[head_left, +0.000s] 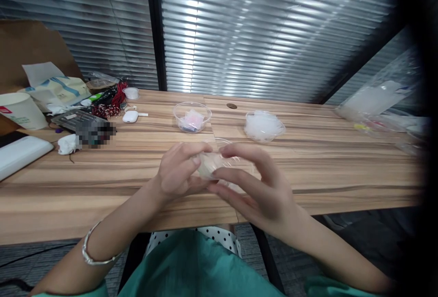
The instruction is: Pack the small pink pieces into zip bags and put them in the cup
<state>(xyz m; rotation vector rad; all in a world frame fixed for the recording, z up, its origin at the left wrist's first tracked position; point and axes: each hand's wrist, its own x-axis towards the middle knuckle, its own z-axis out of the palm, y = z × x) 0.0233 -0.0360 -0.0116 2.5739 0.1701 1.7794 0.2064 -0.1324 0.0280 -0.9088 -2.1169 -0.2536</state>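
Centrally, left fingers hold translucent piece; cup: red, green print illegible.

From my remote station, the head view shows a wood-grain table before grey slatted blinds. The left hand holds a small translucent, pale film-like piece; the right hand curls at its right edge, though I cannot tell how firmly it grips. Beyond them I see two clear round plastic containers: the left one bears pale pink and white contents, the right one a white translucent mass. Farther left lie a white rounded earphone case and a white paper cup.
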